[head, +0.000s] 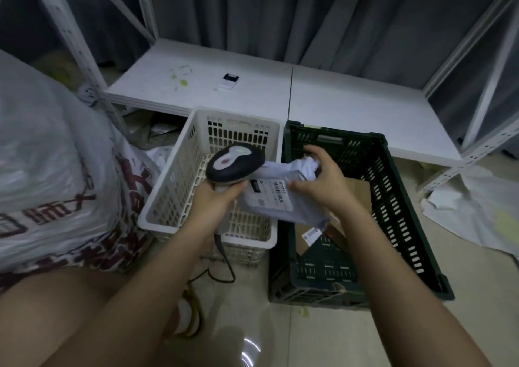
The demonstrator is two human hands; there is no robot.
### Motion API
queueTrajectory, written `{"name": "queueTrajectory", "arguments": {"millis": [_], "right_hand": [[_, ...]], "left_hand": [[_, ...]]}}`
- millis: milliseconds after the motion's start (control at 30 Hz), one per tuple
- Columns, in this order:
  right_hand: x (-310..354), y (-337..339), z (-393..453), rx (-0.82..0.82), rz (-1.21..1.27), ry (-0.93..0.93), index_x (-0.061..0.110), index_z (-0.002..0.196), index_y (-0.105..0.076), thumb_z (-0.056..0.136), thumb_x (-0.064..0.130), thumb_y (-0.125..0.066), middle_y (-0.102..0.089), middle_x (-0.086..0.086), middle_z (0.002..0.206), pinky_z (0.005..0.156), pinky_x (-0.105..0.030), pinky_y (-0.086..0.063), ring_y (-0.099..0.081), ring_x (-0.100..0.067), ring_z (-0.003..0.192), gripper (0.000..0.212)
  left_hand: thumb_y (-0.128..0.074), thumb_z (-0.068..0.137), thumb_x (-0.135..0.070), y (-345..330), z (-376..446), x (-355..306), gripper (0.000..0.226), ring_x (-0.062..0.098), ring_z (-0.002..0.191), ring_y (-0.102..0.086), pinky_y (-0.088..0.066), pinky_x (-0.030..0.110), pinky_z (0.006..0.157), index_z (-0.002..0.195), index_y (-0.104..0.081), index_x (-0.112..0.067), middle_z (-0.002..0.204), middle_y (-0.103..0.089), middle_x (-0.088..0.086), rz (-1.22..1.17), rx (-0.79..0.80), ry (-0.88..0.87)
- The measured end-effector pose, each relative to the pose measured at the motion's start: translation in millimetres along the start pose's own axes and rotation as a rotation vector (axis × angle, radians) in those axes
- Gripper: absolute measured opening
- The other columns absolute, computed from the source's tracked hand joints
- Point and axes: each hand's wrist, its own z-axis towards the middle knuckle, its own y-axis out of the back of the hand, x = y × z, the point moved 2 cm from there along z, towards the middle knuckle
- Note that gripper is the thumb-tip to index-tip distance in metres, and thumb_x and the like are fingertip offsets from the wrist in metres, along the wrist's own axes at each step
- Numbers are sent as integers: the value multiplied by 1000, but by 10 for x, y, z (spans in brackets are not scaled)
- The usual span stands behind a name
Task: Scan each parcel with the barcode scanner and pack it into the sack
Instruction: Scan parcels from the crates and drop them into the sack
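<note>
Parcel point(280, 195) is hanging over the green crate point(393, 198), right hand point(323, 181) fingers curling round its bunched top end. Left hand point(216, 201) is gripping the barcode scanner point(234, 163), its head sitting just left of the parcel's label, above the white basket point(168, 192). Sack point(56, 170) is sitting well left of the crate.

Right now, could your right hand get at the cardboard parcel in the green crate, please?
Probably not yet: the right hand grips the white poly parcel, which hangs over the cardboard parcel in the green crate.
</note>
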Motion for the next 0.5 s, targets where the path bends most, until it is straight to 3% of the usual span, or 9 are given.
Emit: {"name": "queueTrajectory", "arguments": {"millis": [100,200,300,433,500], "right_hand": [[505,3,51,234,-137,95,35,144,-33,77,18,-79,-58,6,99,74,-31,-55,-62,-16,87,83],[834,-73,36,365,-164,142,40,144,-31,74,19,-82,-63,0,112,84,-36,-56,-65,-17,94,89],[961,-140,11,336,-94,165,42,140,-37,70,23,-86,-65,-5,113,84,-38,-58,-68,-18,92,87],[1054,-245,-170,254,-18,226,45,134,-40,72,29,-84,-67,-10,108,86,-46,-57,-68,-24,93,77],[1108,-221,-277,207,-41,255,43,137,-38,75,34,-81,-65,-5,107,86,-42,-56,-65,-21,95,76]], "left_hand": [[-75,80,-10,84,-25,-240,51,12,102,-60,-49,23,82,127,-56,-14,114,-64,-2,14,6,-30],[-78,76,-7,163,-86,-341,47,11,89,-63,-52,24,76,119,-60,-11,104,-67,0,63,-6,-12],[-79,73,-2,255,-156,-404,34,5,71,-62,-53,14,59,103,-65,-10,88,-68,1,61,-34,-16],[-80,72,-5,380,-250,-489,37,18,84,-68,-57,29,75,107,-66,-5,96,-71,8,61,-108,-40],[-79,74,-7,425,-300,-580,34,17,83,-67,-56,30,74,106,-65,-6,94,-70,5,39,-133,-62]]}}
